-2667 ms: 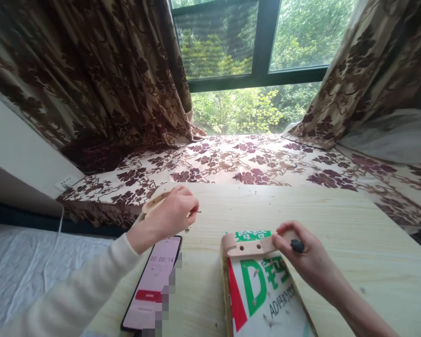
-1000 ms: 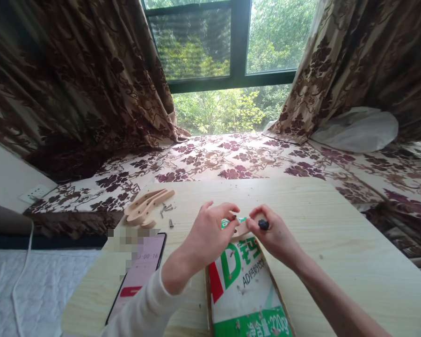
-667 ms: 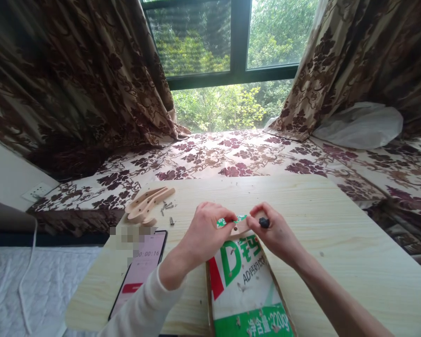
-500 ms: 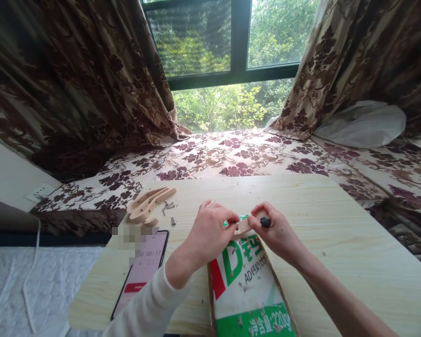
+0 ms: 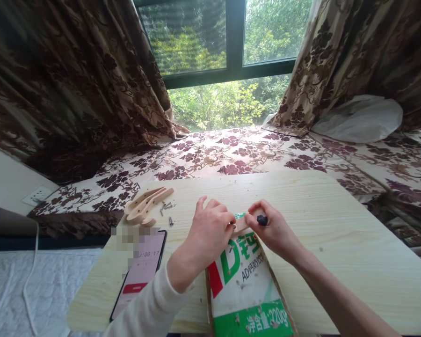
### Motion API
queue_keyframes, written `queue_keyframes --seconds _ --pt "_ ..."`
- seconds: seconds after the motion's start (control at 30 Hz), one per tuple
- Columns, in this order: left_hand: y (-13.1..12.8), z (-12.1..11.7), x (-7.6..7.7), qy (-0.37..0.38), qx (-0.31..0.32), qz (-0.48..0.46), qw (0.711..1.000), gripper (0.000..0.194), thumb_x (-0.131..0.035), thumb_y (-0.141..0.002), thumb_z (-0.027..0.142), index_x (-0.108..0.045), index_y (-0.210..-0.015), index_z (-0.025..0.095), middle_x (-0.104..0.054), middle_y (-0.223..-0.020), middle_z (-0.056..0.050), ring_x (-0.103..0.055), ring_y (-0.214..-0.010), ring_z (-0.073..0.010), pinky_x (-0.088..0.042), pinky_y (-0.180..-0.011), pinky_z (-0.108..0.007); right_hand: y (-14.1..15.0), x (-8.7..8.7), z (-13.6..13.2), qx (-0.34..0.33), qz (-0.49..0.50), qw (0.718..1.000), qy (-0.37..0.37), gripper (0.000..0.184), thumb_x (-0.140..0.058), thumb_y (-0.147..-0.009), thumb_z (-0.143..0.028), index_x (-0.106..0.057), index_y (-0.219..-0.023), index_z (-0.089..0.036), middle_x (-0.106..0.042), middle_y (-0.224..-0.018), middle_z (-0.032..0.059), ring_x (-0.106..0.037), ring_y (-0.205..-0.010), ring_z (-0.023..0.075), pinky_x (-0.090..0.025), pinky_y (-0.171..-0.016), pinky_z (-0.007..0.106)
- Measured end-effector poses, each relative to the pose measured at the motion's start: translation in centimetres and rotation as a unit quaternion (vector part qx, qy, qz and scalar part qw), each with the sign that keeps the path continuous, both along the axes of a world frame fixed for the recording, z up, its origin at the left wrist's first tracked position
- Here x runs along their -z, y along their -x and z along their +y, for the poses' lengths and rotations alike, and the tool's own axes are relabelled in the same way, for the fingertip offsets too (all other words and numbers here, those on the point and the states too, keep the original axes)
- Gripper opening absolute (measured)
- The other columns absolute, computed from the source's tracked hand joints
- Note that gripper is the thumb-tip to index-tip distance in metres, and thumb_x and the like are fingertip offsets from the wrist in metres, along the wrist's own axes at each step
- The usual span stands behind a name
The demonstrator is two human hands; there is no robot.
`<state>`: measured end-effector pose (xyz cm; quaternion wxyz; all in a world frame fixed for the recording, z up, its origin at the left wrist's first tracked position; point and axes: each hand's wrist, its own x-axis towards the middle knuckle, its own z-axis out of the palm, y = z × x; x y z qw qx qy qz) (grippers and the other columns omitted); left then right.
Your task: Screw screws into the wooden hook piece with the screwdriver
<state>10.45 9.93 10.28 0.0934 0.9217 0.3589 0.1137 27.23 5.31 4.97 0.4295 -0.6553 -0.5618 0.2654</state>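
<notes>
My left hand point(image 5: 208, 229) is closed in a pinch at the left part of a pale wooden hook point(image 5: 241, 224). A small screw point(image 5: 233, 226) shows at its fingertips, beside the wood; whether its tip sits in a hole is hidden. The right end of the same hook is gripped by my right hand point(image 5: 272, 227), thumb on top. A black knob-like end point(image 5: 262, 220) pokes out of that fist; the rest of it is hidden. Beneath the hook lies a printed carton board point(image 5: 245, 281) with green and red lettering, scattered with small bits.
Several more wooden hooks point(image 5: 145, 208) are stacked at the table's far left, with loose screws point(image 5: 167, 206) beside them. A phone point(image 5: 140, 276) showing a running timer lies left of my left forearm. The wooden table point(image 5: 337, 243) meets a flower-patterned window seat point(image 5: 231, 154).
My left hand came from the far left with a screw to the hook in my right hand. Over the last half second its fingers shifted around the screw; my right hand kept its grip.
</notes>
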Motion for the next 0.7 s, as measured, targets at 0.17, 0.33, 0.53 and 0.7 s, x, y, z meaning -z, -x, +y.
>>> queue_keyframes --seconds 0.17,0.33,0.53,0.7 --pt "-0.36 0.06 0.07 -0.031 0.023 0.032 0.999 0.022 -0.049 -0.088 0.016 -0.067 -0.077 0.020 -0.065 -0.080 -0.002 -0.054 -0.093 -0.0211 -0.019 -0.108 -0.055 -0.04 -0.02 0.02 -0.001 -0.005 1.000 -0.006 0.016 -0.056 -0.081 -0.037 -0.051 -0.083 -0.022 -0.052 -0.056 -0.0052 -0.049 -0.050 0.0137 -0.039 -0.051 0.026" --pt "-0.57 0.10 0.19 -0.051 0.025 0.052 0.997 0.026 -0.046 -0.090 0.019 -0.066 -0.074 0.018 -0.065 -0.077 -0.003 -0.054 -0.090 -0.0213 -0.020 -0.108 -0.053 -0.19 -0.03 0.07 -0.006 -0.007 1.000 -0.004 0.016 -0.056 -0.081 -0.037 -0.052 -0.084 -0.022 -0.053 -0.056 -0.0045 -0.050 -0.051 0.0142 -0.039 -0.051 0.026" --pt "-0.66 0.12 0.15 -0.063 0.032 0.064 0.995 0.024 -0.047 -0.089 0.017 -0.065 -0.073 0.018 -0.065 -0.076 -0.004 -0.054 -0.088 -0.0216 -0.023 -0.106 -0.052 -0.32 -0.24 0.08 -0.021 -0.009 1.000 -0.003 0.016 -0.055 -0.082 -0.038 -0.051 -0.083 -0.022 -0.050 -0.054 -0.0051 -0.048 -0.049 0.0142 -0.034 -0.047 0.025" --pt "-0.87 0.46 0.20 -0.068 0.049 0.064 0.994 0.026 -0.047 -0.088 0.017 -0.063 -0.069 0.019 -0.064 -0.073 -0.004 -0.054 -0.085 -0.0213 -0.024 -0.106 -0.053 -0.37 -0.34 0.10 -0.023 -0.013 1.000 -0.006 0.015 -0.054 -0.082 -0.037 -0.051 -0.083 -0.022 -0.051 -0.053 -0.0051 -0.049 -0.050 0.0147 -0.035 -0.049 0.026"
